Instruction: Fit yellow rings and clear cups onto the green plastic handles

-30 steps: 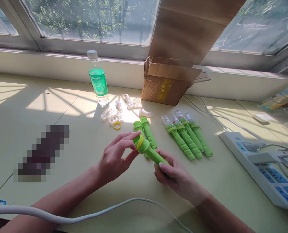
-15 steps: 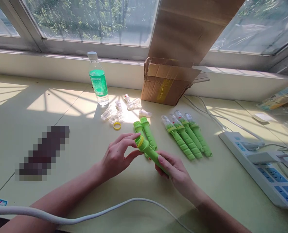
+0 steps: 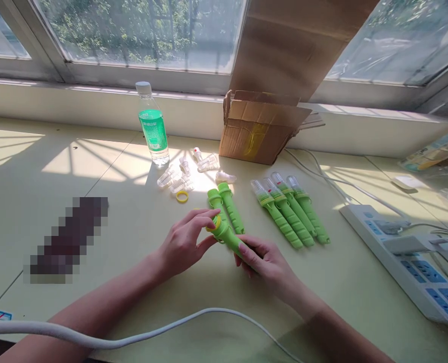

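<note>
My right hand is closed around the lower part of a green plastic flashlight body, tilted with its threaded mouth towards the upper left. At that mouth, my left hand pinches a yellow ring between thumb and fingers. The fingertips partly hide how far the ring sits over the rim. Just behind my hands lie two more green bodies, without caps. Another yellow ring rests flat beside several clear caps and small white bulb pieces.
Right of centre, several capped green flashlights lie side by side. A water bottle and a cardboard box stand near the window. A power strip lies on the right; a white cable crosses in front of me.
The mouth of the flashlight body has moved slightly down, and the yellow ring now appears tilted at it, under my left fingers. My right hand has shifted a little left.
</note>
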`<control>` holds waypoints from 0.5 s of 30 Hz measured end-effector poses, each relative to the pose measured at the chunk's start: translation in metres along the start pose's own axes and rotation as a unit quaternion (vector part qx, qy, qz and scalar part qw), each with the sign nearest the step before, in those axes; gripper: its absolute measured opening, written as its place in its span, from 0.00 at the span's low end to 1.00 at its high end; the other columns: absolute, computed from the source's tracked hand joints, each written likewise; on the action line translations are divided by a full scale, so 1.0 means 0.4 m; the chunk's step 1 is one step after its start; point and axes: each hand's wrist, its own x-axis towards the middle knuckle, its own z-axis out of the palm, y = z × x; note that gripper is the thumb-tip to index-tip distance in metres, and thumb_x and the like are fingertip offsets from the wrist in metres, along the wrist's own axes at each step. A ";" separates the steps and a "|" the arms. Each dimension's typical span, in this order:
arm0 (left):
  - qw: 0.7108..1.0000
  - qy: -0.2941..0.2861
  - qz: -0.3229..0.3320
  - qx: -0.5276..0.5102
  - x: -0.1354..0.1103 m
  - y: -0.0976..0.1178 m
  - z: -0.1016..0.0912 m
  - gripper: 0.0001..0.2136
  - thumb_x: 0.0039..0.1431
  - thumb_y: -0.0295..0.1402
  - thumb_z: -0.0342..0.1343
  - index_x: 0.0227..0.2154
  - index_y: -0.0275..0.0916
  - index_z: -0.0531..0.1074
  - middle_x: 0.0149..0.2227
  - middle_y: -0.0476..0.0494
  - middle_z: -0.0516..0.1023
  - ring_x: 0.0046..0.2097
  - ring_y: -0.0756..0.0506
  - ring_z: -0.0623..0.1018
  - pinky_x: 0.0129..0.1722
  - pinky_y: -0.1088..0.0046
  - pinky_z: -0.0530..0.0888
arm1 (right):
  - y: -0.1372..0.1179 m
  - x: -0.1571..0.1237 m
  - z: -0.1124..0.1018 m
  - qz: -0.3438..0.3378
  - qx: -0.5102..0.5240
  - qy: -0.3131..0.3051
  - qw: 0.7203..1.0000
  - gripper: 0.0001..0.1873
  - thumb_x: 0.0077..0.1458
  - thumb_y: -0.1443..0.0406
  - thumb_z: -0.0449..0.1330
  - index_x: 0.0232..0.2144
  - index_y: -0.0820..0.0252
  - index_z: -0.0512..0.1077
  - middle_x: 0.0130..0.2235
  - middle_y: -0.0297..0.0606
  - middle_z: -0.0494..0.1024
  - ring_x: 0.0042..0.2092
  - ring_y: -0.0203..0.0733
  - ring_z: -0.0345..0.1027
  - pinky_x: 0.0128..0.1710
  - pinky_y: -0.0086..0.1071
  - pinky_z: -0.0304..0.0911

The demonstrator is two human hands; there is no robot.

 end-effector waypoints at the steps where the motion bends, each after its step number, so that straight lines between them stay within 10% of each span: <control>1: 1.000 -0.002 0.000 0.004 -0.002 0.000 0.002 0.13 0.52 0.24 0.60 0.38 0.39 0.63 0.49 0.35 0.75 0.50 0.43 0.76 0.44 0.64 0.77 | -0.003 0.000 -0.002 -0.002 -0.016 -0.005 1.000 0.18 0.60 0.53 0.53 0.28 0.61 0.70 0.24 0.32 0.67 0.22 0.31 0.55 0.21 0.27 0.49; 15: 0.999 -0.024 0.009 0.026 0.001 -0.001 0.005 0.12 0.53 0.26 0.61 0.35 0.38 0.62 0.50 0.33 0.74 0.53 0.42 0.73 0.46 0.63 0.77 | 0.011 0.012 -0.016 0.073 0.070 0.000 0.995 0.18 0.52 0.56 0.62 0.41 0.57 0.63 0.22 0.29 0.75 0.15 0.25 0.47 0.13 0.21 0.40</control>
